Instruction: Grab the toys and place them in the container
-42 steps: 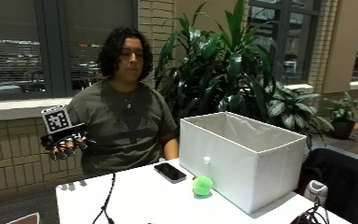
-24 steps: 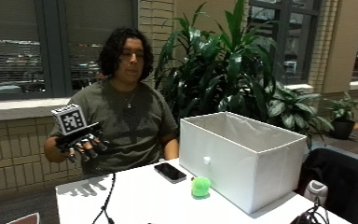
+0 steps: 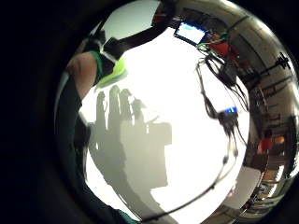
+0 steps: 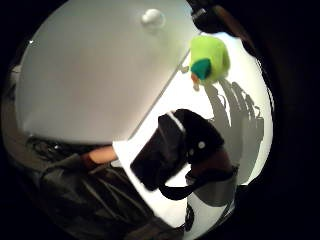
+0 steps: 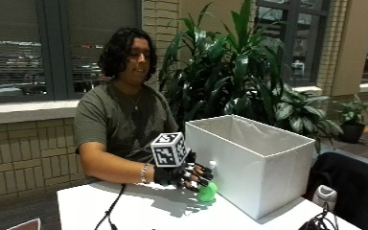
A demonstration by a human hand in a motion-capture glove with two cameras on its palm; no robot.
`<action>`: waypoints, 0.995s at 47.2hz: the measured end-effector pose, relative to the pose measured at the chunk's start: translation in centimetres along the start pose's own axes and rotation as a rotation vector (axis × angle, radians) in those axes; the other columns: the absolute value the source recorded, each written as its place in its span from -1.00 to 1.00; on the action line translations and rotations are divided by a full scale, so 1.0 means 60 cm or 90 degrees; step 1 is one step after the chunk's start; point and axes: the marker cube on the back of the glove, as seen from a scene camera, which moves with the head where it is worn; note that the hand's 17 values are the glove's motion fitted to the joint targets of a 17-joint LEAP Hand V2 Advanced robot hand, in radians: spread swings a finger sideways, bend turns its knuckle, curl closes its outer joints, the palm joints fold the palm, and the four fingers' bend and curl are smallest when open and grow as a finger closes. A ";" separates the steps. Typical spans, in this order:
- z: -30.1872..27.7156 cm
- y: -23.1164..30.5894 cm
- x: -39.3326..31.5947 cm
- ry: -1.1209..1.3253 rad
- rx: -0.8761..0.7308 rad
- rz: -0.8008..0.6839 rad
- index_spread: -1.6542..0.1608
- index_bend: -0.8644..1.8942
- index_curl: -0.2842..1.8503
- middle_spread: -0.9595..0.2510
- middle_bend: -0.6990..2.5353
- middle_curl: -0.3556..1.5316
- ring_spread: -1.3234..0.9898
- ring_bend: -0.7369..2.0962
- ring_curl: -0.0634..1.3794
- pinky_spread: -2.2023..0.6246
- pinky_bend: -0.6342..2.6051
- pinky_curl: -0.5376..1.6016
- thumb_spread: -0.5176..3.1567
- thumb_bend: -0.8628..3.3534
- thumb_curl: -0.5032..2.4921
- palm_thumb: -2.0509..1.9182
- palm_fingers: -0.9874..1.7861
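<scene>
A bright green plush toy point(image 5: 206, 191) stands on the white table point(image 5: 145, 213), close against the front wall of the white container point(image 5: 254, 163). My gloved right hand point(image 5: 185, 175) hovers low over the table just beside the toy, fingers stretched out toward it and holding nothing. The thumb side palm view shows the green toy point(image 4: 210, 57) with its darker green patch next to the container wall point(image 4: 100, 75), and the hand's shadow with spread fingers falls on the table. The toy point(image 3: 113, 71) also shows in the little finger side palm view.
A black flat phone point(image 4: 152, 162) lies on the table under the hand. A black cable point(image 5: 110, 211) trails across the table's near left. More cables point(image 3: 219, 93) and a lit screen point(image 3: 190, 32) lie further along the table. A dark chair point(image 5: 356, 187) stands beside the container.
My right hand has come down from chest height at the left to just above the table, ending beside the green toy. The toy and container have not moved.
</scene>
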 end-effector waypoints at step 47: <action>-0.362 -0.227 -0.429 -0.125 0.146 -0.352 0.08 0.13 0.08 -0.43 -0.11 0.05 -0.39 0.24 -0.22 0.23 -0.03 -0.07 -0.23 -0.44 -0.15 0.38 0.24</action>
